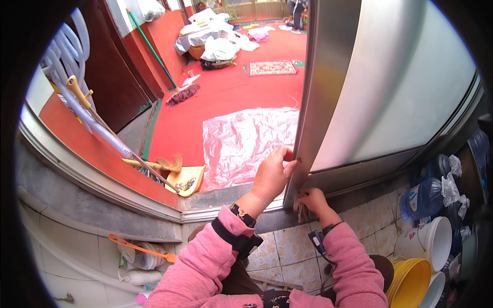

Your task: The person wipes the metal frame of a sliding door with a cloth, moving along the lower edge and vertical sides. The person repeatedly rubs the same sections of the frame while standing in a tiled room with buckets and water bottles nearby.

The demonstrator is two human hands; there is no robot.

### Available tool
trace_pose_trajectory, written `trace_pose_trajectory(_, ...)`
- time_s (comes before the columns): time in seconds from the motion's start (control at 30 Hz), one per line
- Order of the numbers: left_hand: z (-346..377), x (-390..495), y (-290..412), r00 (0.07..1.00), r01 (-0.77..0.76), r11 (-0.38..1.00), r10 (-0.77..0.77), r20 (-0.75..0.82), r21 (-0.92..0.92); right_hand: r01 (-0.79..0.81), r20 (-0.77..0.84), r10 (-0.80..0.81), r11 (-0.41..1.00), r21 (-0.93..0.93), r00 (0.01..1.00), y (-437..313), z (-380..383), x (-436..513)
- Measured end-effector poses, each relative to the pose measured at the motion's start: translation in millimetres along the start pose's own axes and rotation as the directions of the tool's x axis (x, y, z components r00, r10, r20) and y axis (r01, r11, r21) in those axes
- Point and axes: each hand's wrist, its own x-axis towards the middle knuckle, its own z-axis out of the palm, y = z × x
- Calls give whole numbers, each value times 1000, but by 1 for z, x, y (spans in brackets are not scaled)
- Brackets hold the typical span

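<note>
My left hand point(272, 173) grips the edge of a metal-framed door point(332, 77) with its fingers and thumb. Lower down, my right hand point(314, 201) holds a brownish cloth point(302, 210) against the bottom corner of the same door frame. The door has a large pale, shiny panel. Just past the threshold, a crumpled clear plastic sheet point(246, 142) lies on a red carpet point(185, 123).
Left stand a yellow dustpan point(186, 181) with debris, a hand broom point(169, 164) and a mop point(184, 95). An orange plastic scoop point(144, 249) lies lower left. White point(421, 238) and yellow buckets point(410, 279) and blue water bottles point(423, 198) crowd the right. A person stands far off.
</note>
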Motion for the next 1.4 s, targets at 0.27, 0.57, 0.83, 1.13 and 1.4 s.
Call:
trace_pose_trajectory(0.27,0,-1,-7,1000,-17,1000,17,7,20,168,172,-189,978,125,967,-73,-101,-52)
trace_pose_trajectory(0.57,-5,-13,-20,997,-74,997,73,-36,-29,46,105,-108,880,472,989,-79,-163,-105)
trace_pose_trajectory(0.83,-10,-51,-13,995,100,990,-102,17,97,51,65,-138,703,710,988,-69,-154,-93)
trace_pose_trajectory(1.13,43,-85,30,979,201,967,-201,17,-156,26,136,-261,534,845,956,-90,-148,-108)
trace_pose_trajectory(1.4,41,-90,49,937,317,820,-194,289,-477,68,71,-265,482,873,962,-88,-152,-116)
